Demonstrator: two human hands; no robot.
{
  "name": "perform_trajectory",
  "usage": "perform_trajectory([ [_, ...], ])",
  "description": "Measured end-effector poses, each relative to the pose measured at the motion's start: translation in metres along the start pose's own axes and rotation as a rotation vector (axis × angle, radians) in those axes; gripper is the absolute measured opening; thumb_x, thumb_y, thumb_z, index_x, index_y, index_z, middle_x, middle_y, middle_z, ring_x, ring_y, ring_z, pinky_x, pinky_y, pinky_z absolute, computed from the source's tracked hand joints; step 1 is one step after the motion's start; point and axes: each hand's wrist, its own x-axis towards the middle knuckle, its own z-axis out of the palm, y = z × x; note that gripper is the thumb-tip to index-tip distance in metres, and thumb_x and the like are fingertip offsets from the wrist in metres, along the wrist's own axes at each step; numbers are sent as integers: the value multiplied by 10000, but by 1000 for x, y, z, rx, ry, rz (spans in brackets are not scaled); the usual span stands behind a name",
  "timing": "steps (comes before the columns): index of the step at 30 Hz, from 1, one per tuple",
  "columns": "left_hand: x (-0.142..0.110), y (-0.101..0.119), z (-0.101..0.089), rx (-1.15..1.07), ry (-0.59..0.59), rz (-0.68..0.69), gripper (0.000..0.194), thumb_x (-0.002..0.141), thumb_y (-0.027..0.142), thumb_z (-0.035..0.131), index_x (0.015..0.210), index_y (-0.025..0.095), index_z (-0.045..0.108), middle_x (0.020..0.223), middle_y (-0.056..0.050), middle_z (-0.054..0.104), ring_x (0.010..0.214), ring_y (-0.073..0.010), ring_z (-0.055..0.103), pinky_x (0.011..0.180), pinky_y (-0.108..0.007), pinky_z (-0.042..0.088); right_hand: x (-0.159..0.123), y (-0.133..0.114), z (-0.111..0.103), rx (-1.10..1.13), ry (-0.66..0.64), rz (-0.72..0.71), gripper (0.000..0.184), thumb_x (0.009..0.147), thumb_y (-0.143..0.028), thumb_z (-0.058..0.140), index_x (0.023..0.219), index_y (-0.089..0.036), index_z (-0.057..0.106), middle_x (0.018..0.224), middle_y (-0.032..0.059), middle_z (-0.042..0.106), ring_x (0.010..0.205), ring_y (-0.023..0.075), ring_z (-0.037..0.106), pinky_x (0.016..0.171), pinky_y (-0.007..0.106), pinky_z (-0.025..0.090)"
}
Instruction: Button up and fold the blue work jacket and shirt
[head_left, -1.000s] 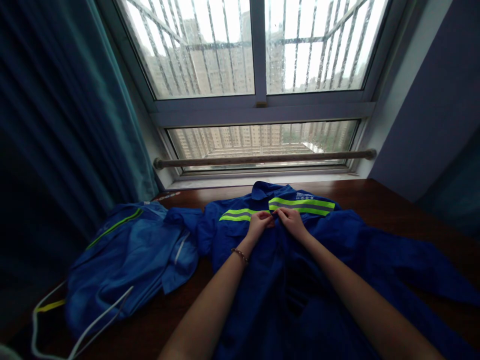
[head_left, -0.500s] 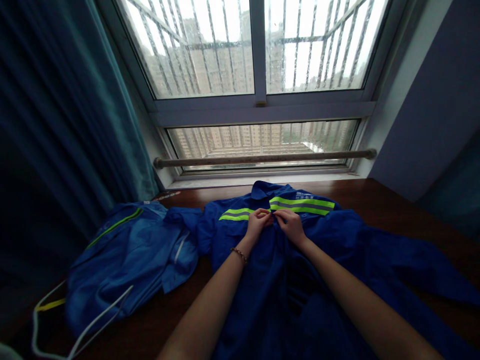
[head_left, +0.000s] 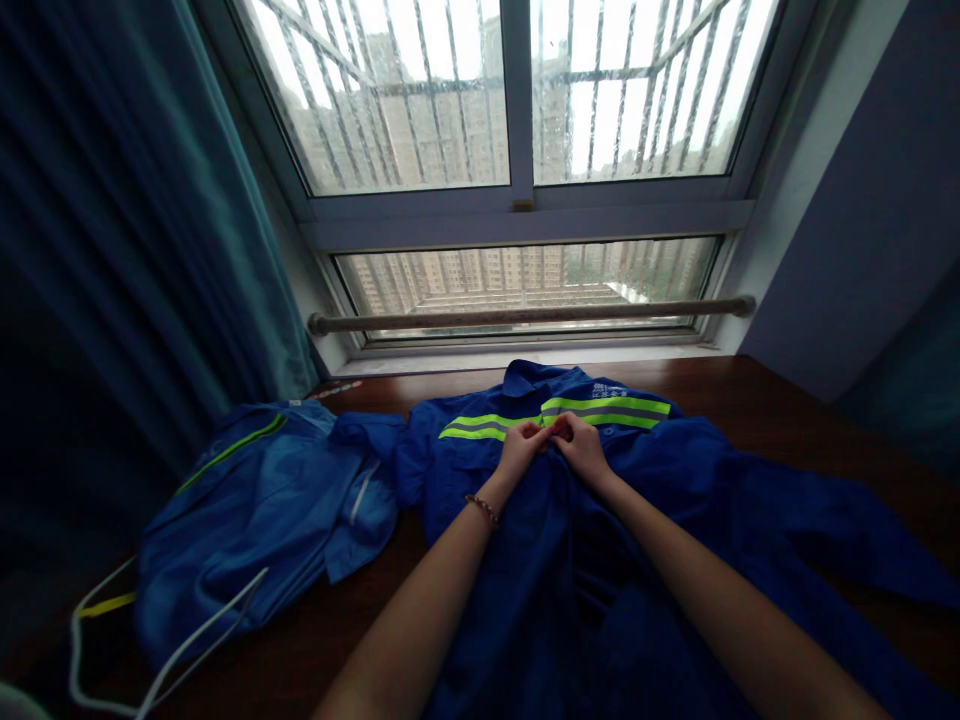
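A dark blue work jacket (head_left: 570, 560) with yellow-green reflective stripes across the chest lies front-up on a dark wooden table (head_left: 787, 390). My left hand (head_left: 520, 448) and my right hand (head_left: 581, 446) meet at the jacket's front opening just below the collar. Both hands pinch the two front edges together, fingers closed on the fabric. A thin bracelet circles my left wrist. What sits between the fingertips is too small to make out.
A second blue garment (head_left: 255, 510) with a yellow stripe and white cords lies bunched at the left. A teal curtain (head_left: 135, 230) hangs at the left. Behind the table are a barred window and a horizontal rail (head_left: 525, 317).
Both hands have stayed at the jacket's front opening and have drawn slightly closer together. The view has barely shifted.
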Motion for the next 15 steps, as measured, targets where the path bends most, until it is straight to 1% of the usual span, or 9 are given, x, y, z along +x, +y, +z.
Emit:
perform_trajectory([
  [2, 2, -4, 1, 8, 39, -3, 231, 533, 254, 717, 541, 115, 533, 453, 34, 519, 403, -60, 460, 415, -161, 355, -1, 0, 2, -20, -2, -16, 112, 651, -107, 521, 738, -177, 516, 669, -14, 565, 588, 123, 534, 582, 236, 429],
  [4, 4, -7, 1, -4, 79, -21, 214, 544, 232, 703, 543, 121, 520, 454, 37, 513, 403, -64, 462, 414, -165, 356, -2, -1, 3, -20, 2, -28, 136, 650, -97, 518, 759, -177, 512, 698, -8, 561, 603, 125, 530, 590, 241, 427],
  [8, 7, -10, 0, -58, 138, -75, 159, 581, 195, 659, 601, 122, 519, 503, 28, 521, 443, -78, 499, 453, -191, 405, -3, 0, 5, -32, 13, -66, 198, 645, -91, 531, 823, -175, 510, 768, 11, 558, 630, 132, 522, 610, 259, 436],
  [15, 7, -9, 0, -143, 193, -130, 127, 623, 133, 588, 694, 123, 482, 581, 11, 525, 502, -81, 530, 534, -231, 456, -3, 1, 7, 2, 9, -94, 244, 642, -84, 537, 870, -169, 523, 818, 28, 562, 661, 134, 528, 630, 267, 454],
])
